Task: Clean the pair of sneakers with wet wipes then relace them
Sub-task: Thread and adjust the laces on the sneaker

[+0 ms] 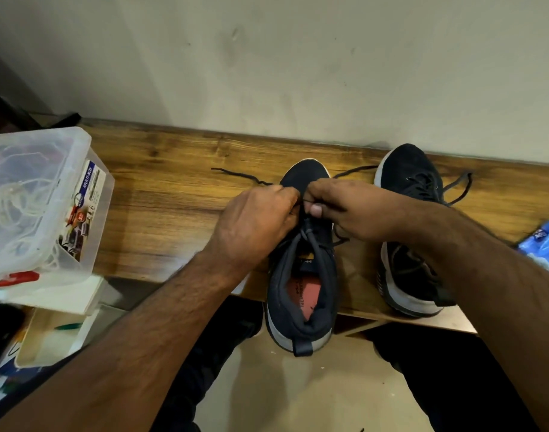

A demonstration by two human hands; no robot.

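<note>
Two bare forearms with visible hair, no sleeves; left hand and right hand wear no rings; dark trousers below.

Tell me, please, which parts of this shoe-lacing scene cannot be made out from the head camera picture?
Head view only:
- Eyelets and lace crossings of the near sneaker: covered by the left hand and right hand.
- Middle of the far sneaker: hidden behind the right forearm.
- Blue pack: cut off by the right edge.
- Plastic box label: too small to read.
</note>
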